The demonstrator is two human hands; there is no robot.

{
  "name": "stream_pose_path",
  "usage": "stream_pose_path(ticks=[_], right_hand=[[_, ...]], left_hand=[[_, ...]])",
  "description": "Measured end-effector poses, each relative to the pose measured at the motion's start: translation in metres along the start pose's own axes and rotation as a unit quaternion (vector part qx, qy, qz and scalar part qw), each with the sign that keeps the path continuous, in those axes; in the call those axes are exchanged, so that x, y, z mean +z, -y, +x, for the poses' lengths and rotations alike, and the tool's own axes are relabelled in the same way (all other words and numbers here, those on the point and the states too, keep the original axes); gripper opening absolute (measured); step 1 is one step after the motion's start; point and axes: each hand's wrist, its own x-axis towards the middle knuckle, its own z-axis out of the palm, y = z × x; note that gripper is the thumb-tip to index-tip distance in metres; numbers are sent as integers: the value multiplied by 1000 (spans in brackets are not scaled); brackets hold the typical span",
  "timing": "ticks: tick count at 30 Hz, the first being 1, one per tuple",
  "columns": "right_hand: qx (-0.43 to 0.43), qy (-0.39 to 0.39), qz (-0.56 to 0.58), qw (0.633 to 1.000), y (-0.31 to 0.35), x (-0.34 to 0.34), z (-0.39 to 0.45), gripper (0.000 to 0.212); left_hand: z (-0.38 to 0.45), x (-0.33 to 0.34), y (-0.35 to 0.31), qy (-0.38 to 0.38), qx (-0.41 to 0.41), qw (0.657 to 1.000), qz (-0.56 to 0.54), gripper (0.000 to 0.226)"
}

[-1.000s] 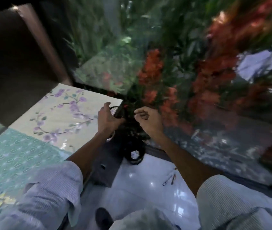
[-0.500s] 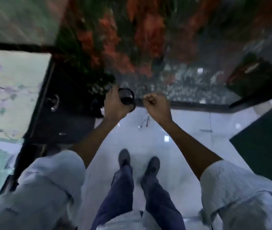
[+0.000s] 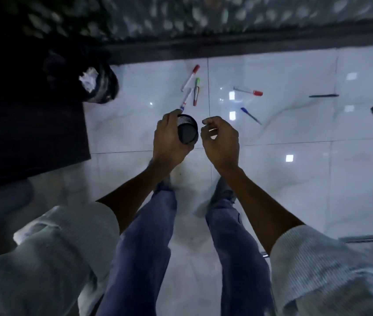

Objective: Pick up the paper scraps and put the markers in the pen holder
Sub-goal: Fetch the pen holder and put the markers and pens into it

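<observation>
On the pale tiled floor (image 3: 294,201) where a second ago only flowers, glass and a patterned cloth filled the view, the scattered markers now lie in plain sight, since the person has turned and looked down past their own legs. That suggests the collecting can start. The dark bin (image 3: 99,87) at the left holds a crumpled paper scrap (image 3: 87,78); whether more scraps lie about I cannot tell in the gloom. The left hand (image 3: 168,142) has carried the mesh pen holder (image 3: 187,131) along, fingers wrapped round it, mouth tipped forward. The right hand (image 3: 220,142) hangs loosely curled and holds nothing. Ahead lie a red-capped marker (image 3: 190,77), a green-capped one (image 3: 196,87), a blue-tipped one (image 3: 185,100) partly hidden behind the holder, another red marker (image 3: 248,91), a blue pen (image 3: 250,115) and a dark pen (image 3: 323,95).
</observation>
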Motion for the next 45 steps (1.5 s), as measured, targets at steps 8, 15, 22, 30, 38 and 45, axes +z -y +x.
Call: stream_pose_path(ticks=[8,15,22,30,38,45], right_hand=[[-13,-133,-37,990,-194,104,87,19],[-15,-215,-126,968,-263,136,220,27],[-98,-189,-288,934,-292,113,319,36],[133,-229,-165,950,-283,79,339,83],[181,-157,-90,967,-282,78,347,59],[170,-93,-119,974,-277,72,345,61]], left_hand=[[94,191,114,32,72,996,35,104],[210,267,95,-8,210,977,39,100],[291,274,69,-4,305,943,135,105],[324,218,55,-37,168,973,155,73],[341,186,79,141,7,952,271,58],[340,216,100,192,-42,943,268,96]])
